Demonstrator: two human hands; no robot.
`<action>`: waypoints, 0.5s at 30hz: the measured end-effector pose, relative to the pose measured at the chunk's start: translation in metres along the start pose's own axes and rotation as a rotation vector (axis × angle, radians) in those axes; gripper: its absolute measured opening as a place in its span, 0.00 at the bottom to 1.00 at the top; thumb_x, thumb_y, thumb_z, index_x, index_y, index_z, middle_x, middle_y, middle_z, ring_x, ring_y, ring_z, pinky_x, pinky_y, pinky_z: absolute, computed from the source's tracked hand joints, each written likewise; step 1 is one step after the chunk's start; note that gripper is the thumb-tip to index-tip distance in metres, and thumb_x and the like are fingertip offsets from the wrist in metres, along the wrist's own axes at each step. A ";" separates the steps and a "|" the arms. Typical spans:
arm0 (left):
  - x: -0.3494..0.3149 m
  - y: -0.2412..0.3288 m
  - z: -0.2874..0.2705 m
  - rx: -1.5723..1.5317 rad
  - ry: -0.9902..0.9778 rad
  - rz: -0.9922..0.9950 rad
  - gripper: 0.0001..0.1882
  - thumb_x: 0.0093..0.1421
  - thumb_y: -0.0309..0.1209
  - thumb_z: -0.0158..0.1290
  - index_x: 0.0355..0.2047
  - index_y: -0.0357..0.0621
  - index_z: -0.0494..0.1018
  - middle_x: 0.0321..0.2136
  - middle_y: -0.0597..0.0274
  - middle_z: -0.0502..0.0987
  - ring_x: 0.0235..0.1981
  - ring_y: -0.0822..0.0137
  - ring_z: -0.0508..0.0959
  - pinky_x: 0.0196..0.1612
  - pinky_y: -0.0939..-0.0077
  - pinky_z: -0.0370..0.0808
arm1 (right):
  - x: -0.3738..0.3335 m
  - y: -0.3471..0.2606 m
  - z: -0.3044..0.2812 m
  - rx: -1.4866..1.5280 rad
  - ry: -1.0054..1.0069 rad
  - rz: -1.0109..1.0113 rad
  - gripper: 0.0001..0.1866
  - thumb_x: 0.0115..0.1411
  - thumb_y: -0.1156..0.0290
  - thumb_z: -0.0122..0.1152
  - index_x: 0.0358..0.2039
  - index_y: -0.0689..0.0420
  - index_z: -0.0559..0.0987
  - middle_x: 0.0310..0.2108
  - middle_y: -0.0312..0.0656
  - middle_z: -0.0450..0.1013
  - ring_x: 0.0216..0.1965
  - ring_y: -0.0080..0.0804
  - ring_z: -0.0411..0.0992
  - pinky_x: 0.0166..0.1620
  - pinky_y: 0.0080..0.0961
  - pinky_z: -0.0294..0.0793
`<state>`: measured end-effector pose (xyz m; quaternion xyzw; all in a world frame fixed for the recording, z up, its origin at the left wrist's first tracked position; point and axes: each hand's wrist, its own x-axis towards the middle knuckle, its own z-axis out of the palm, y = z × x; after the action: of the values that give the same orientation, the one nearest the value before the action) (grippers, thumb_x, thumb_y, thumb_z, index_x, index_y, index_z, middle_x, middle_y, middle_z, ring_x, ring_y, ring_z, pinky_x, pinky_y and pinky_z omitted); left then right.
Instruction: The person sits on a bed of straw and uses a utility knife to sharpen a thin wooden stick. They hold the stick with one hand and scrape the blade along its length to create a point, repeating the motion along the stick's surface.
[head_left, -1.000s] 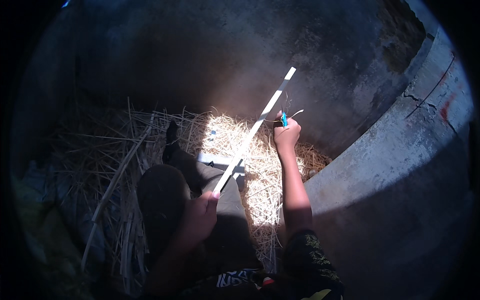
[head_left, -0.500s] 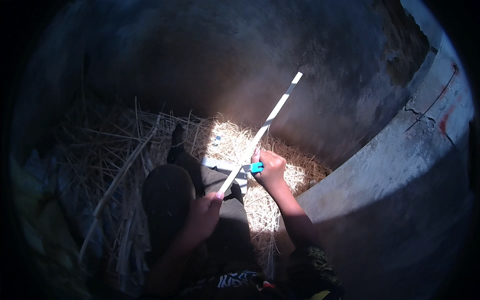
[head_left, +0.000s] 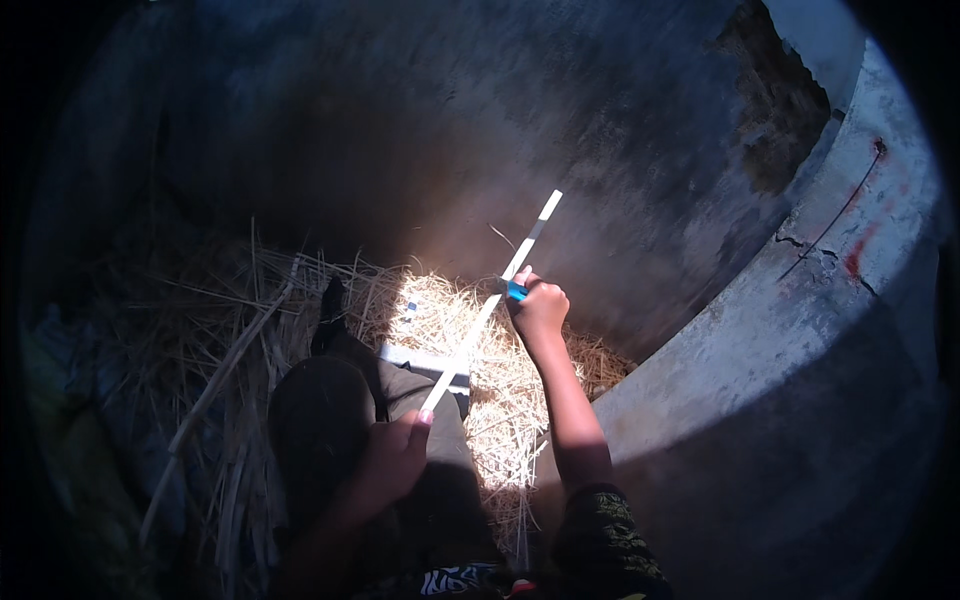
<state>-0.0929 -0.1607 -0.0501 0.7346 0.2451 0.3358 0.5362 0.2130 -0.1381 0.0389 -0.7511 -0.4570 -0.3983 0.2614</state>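
Observation:
A long pale strip [head_left: 463,358], which looks like split bamboo or wood, slants up and away from my lap toward the wall. My left hand [head_left: 398,455] is closed around its near end, the thumb lying along it. Farther up the strip, my right hand [head_left: 541,306] grips a blue-handled knife [head_left: 516,291] that meets the strip's side. Most of the handle is inside my fist, and the blade cannot be made out now. A thin curled shaving [head_left: 502,236] stands out beside the strip above the knife.
Pale shavings [head_left: 505,430] pile up on the ground in a sunlit patch. Longer strips and stalks [head_left: 225,365] lie to the left. A pale flat block [head_left: 420,360] is beside my leg. A plastered wall [head_left: 400,150] stands ahead, and a cracked concrete ledge [head_left: 720,320] curves along the right.
My right hand has slid the knife farther up the strip, away from my left hand. A curled shaving now shows near the strip's upper part. The whole view has shifted slightly.

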 end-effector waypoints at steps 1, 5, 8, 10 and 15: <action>0.001 -0.001 0.000 -0.014 -0.001 -0.003 0.23 0.72 0.42 0.42 0.29 0.35 0.71 0.14 0.49 0.67 0.17 0.62 0.72 0.26 0.63 0.68 | 0.006 -0.002 0.001 -0.015 -0.018 -0.004 0.21 0.65 0.60 0.51 0.18 0.57 0.79 0.15 0.52 0.74 0.19 0.53 0.76 0.26 0.44 0.76; 0.006 -0.015 -0.004 -0.112 -0.019 -0.088 0.25 0.73 0.45 0.41 0.30 0.35 0.72 0.15 0.52 0.68 0.19 0.65 0.71 0.28 0.63 0.69 | 0.055 -0.001 0.020 -0.072 -0.158 0.262 0.20 0.65 0.59 0.47 0.27 0.57 0.82 0.23 0.56 0.76 0.31 0.58 0.78 0.37 0.45 0.77; -0.002 0.010 -0.008 -0.073 -0.075 -0.079 0.25 0.72 0.45 0.42 0.29 0.34 0.71 0.15 0.55 0.68 0.19 0.67 0.70 0.27 0.63 0.68 | 0.094 0.063 0.017 -0.084 -0.135 0.342 0.19 0.63 0.58 0.48 0.32 0.57 0.84 0.34 0.54 0.79 0.40 0.57 0.78 0.42 0.44 0.77; -0.003 0.004 -0.005 -0.117 -0.127 -0.058 0.25 0.72 0.47 0.42 0.27 0.37 0.69 0.14 0.59 0.66 0.17 0.70 0.67 0.24 0.68 0.66 | 0.116 0.091 0.011 -0.191 -0.086 0.446 0.17 0.58 0.59 0.53 0.36 0.56 0.84 0.42 0.51 0.80 0.45 0.55 0.77 0.46 0.42 0.77; -0.015 0.004 -0.024 -0.641 -0.262 -0.421 0.21 0.73 0.49 0.43 0.25 0.51 0.66 0.17 0.76 0.61 0.16 0.83 0.59 0.18 0.83 0.56 | 0.137 0.183 -0.040 -0.118 -0.134 0.921 0.18 0.55 0.60 0.59 0.40 0.57 0.85 0.45 0.51 0.80 0.47 0.47 0.79 0.49 0.40 0.78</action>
<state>-0.1214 -0.1578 -0.0452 0.5006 0.2025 0.1815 0.8219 0.3985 -0.1838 0.1702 -0.9134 -0.0685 -0.2167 0.3377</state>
